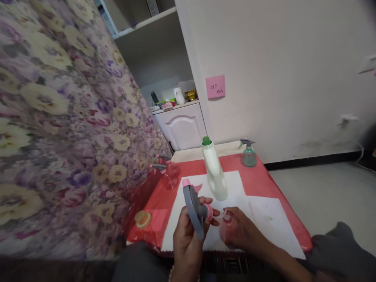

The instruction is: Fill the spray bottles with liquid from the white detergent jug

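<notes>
Over near side of red tbl [261,176]: L hand [186,239], fingers curled, grips gry/pink spray head [194,213]; R hand [243,231], fingers closed rnd pink btl [225,232] nr its neck, btl just R of spray head. Wht btl [215,170] stands beyond both hands.

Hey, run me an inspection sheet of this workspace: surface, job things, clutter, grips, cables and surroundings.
Surface: red cover, partly under white sheets.
Job things: grey spray head with pink collar, off the pink bottle.
Clutter: tall pale bottle standing on the sheets; two pink spray bottles and a round yellowish item at left; green spray bottle at far right.
Grips: left hand holds the spray head; right hand holds the bottle.
Cables: white cable near the wall, off the table.
Surroundings: floral curtain, cabinet, pink note on the wall.
</notes>
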Motion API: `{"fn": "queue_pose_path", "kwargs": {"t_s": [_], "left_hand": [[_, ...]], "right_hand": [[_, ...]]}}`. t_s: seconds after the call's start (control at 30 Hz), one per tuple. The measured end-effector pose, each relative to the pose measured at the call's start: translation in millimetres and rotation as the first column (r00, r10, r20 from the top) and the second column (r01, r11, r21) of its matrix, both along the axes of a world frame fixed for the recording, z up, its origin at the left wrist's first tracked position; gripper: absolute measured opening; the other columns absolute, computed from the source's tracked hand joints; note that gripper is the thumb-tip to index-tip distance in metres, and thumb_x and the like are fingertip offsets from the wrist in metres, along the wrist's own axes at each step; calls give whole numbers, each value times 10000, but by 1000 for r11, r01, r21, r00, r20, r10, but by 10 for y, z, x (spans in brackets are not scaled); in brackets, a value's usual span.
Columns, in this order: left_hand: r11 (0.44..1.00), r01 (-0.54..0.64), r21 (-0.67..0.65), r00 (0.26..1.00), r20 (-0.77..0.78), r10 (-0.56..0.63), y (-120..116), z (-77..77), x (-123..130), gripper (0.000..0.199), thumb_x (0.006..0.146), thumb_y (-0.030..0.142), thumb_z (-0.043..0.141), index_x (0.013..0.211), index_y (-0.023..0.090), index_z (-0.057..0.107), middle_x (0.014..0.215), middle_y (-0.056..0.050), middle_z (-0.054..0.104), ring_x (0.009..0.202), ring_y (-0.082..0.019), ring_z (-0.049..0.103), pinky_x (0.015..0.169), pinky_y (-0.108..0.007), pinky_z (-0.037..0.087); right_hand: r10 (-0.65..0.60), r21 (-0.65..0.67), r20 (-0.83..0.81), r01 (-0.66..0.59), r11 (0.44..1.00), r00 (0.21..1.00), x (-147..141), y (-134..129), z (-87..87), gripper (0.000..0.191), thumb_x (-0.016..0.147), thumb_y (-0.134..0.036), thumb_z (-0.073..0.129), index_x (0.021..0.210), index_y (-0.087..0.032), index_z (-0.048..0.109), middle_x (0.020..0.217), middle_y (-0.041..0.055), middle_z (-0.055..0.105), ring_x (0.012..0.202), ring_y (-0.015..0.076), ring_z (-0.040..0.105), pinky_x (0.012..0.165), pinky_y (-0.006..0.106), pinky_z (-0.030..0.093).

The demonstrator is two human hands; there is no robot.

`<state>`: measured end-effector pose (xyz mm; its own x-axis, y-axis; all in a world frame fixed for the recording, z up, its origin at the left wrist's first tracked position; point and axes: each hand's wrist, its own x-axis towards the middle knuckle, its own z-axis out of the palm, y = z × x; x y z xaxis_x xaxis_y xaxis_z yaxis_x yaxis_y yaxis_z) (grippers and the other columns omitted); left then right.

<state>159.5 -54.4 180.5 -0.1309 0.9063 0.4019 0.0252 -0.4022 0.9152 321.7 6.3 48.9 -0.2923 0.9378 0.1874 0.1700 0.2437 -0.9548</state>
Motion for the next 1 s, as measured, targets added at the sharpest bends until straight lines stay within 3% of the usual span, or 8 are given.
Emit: {"fn": "queue_pose_path", "kwargs": {"t_s": [0.13, 0.23, 0.33, 0.47, 0.63, 0.83, 1.0], "left_hand": [[995, -52, 89, 994, -92, 60, -59, 80, -182, 280, 915, 288, 574, 1193, 255, 558, 1190, -84, 618, 879, -196, 661, 751, -352, 570], [979, -88, 182, 923, -354, 148, 98, -35, -412, 269, 943, 261, 509, 1209, 261, 546, 1263, -94, 571, 1040, -222, 617, 862, -381, 539], [968, -99, 230, 723, -652, 229, 361, -295, -706, 306, 945, 238, 481, 1250, 247, 507, 1206, -102, 593, 1122, -236, 566, 953, -410, 481], [980, -176, 90, 448, -879, 161, 667, -707, -1110, 283, 958, 207, 368, 1220, 220, 473, 1177, -96, 592, 1107, -211, 561, 947, -369, 465], [967, -253, -10, 345, -935, 81, 883, -1071, -1498, 227, 907, 146, 372, 1014, 207, 562, 996, -65, 633, 942, -204, 603, 816, -322, 478], [944, -327, -37, 258, -965, 52, 1013, -1305, -1776, 255, 873, 117, 386, 1014, 186, 586, 1032, -70, 637, 973, -202, 590, 840, -313, 448], [935, -354, -15, 241, -968, 76, 988, -1474, -1936, 308, 874, 114, 376, 1081, 160, 599, 1091, -94, 646, 1007, -203, 598, 871, -316, 455]], "right_hand": [[33, 24, 67, -35, 999, 997, 7, -40, 57, 724, 568, -238, 710, 1263, -166, 518, 1251, 141, 594, 1182, 338, 559, 1043, 468, 436], [20, 10, 48, -21, 1000, 999, -7, -73, 42, 727, 619, -301, 693, 1294, -158, 465, 1273, 163, 582, 1185, 335, 569, 1060, 481, 430], [-12, 7, 27, 12, 1000, 1000, -13, -83, -23, 681, 679, -360, 676, 1297, -180, 454, 1253, 147, 607, 1140, 330, 604, 1022, 480, 471], [-3, -14, 44, 4, 1000, 999, -8, -76, -73, 647, 672, -355, 692, 1268, -219, 479, 1231, 120, 631, 1107, 338, 626, 997, 475, 492], [-15, -43, 5, 15, 999, 1000, -26, -111, -15, 635, 661, -333, 689, 1255, -233, 486, 1203, 114, 644, 1075, 334, 636, 956, 470, 509], [26, -74, 36, -24, 997, 999, 20, -91, -7, 698, 617, -273, 712, 1278, -233, 488, 1240, 110, 628, 1102, 333, 624, 962, 456, 509], [136, -118, 76, -126, 985, 988, 112, -41, -81, 802, 594, -213, 725, 1348, -228, 449, 1369, 118, 545, 1247, 326, 533, 1060, 446, 436]]}}
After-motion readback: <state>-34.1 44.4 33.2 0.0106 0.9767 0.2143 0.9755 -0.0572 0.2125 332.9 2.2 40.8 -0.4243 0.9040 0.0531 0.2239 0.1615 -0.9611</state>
